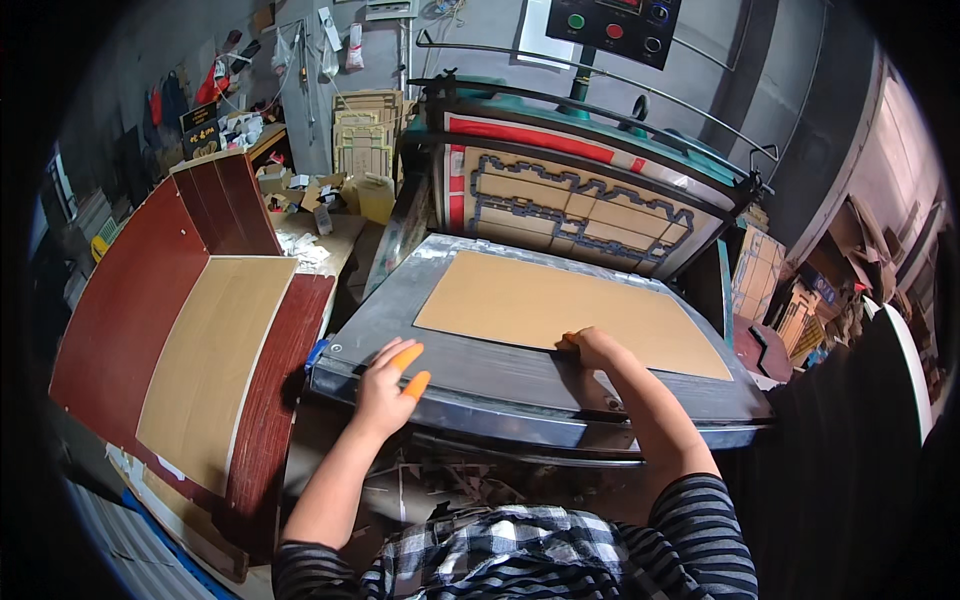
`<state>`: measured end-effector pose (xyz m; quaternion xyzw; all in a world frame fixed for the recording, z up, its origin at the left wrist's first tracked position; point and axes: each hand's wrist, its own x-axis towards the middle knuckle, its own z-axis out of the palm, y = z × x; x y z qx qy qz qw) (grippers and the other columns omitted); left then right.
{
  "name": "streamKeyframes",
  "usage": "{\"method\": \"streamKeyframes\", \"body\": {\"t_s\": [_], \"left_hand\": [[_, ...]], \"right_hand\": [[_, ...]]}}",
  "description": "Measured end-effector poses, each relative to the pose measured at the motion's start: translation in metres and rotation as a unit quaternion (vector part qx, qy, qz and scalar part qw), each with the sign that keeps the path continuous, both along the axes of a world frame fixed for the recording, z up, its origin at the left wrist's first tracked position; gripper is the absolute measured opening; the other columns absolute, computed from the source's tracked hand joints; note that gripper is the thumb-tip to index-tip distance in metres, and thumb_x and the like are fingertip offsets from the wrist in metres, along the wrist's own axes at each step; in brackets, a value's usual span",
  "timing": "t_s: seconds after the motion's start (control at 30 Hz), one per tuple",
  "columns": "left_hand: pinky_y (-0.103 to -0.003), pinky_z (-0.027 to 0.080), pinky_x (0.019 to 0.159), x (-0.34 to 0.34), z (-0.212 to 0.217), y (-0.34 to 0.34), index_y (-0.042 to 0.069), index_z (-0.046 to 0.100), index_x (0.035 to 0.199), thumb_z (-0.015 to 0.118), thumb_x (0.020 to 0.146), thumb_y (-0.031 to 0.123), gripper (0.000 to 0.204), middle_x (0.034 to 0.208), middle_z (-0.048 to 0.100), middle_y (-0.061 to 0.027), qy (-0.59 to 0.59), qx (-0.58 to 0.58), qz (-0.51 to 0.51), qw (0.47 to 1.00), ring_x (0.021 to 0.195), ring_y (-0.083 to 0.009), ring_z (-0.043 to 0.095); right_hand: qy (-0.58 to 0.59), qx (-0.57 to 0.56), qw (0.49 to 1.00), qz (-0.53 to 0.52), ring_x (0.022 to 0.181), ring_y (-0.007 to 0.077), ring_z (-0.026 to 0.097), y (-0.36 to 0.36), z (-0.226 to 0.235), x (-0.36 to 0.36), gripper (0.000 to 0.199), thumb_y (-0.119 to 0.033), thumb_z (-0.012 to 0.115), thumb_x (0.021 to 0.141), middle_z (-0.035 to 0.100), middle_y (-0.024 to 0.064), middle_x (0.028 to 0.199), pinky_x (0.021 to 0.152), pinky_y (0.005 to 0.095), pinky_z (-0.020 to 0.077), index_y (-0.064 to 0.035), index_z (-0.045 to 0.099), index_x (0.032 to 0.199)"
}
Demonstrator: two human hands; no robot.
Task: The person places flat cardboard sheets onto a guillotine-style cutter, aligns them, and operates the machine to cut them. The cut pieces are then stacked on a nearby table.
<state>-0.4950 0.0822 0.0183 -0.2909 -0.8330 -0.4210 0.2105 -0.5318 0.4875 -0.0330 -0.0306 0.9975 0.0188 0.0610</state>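
1. The right hand (590, 348) is pinching the near edge of the brown cardboard sheet (560, 305).
2. The sheet is lying flat on the grey machine bed (480, 370).
3. The left hand (385, 385) is resting open on the bed's near-left corner, holding nothing.

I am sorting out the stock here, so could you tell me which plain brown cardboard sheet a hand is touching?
The flat brown cardboard sheet on the grey metal press bed; the right hand presses its near edge. The other sheet, on the red-brown wooden stand, is untouched.
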Motion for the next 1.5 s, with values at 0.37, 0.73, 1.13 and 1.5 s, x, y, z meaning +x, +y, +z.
{"method": "streamKeyframes", "body": {"t_s": [0.37,0.73,1.13,1.5], "left_hand": [[-0.043,0.026,0.113,-0.051,-0.005,0.184,0.002,0.041,0.140,0.054,0.089,0.050,0.072,0.146,0.040,-0.0171,-0.165,-0.363,-0.177,0.900,0.139,-0.0314,0.031],[-0.050,0.018,0.115,-0.032,-0.010,0.204,0.013,0.040,0.143,0.043,0.093,0.057,0.067,0.153,0.031,-0.0077,-0.143,-0.469,-0.190,0.851,0.143,-0.0336,0.022],[-0.056,0.027,0.108,-0.043,-0.043,0.200,0.018,0.048,0.139,0.047,0.086,0.066,0.071,0.148,0.040,-0.0061,-0.065,-0.474,-0.177,0.860,0.135,-0.0362,0.034],[-0.057,0.029,0.103,-0.031,-0.042,0.202,0.015,0.055,0.132,0.056,0.080,0.066,0.072,0.143,0.046,-0.0049,-0.054,-0.356,-0.173,0.917,0.131,-0.0371,0.041]], "right_hand": [[-0.256,-0.101,0.961,0.042,0.100,0.0294,0.063,0.022,0.005,-0.049,0.061,-0.029,0.084,0.056,0.068,0.0133,0.107,0.079,0.0377,0.0507,-0.0093,0.066,0.110],[-0.208,-0.191,0.959,-0.030,0.122,0.0333,0.053,0.022,0.039,-0.022,0.079,-0.049,0.068,0.076,0.056,0.0175,0.132,0.102,0.0370,0.0399,-0.0078,0.046,0.140],[0.425,-0.082,0.877,-0.208,0.099,0.0315,0.064,0.029,0.370,-0.132,0.074,-0.024,0.061,0.087,0.054,0.0192,0.116,0.084,0.0410,0.0531,-0.0176,0.023,0.150],[0.424,-0.064,0.900,-0.079,0.074,0.0281,0.070,0.103,0.429,-0.159,0.073,-0.011,0.060,0.081,0.070,0.0160,0.090,0.065,0.0369,0.0561,-0.0224,0.032,0.148]]}}
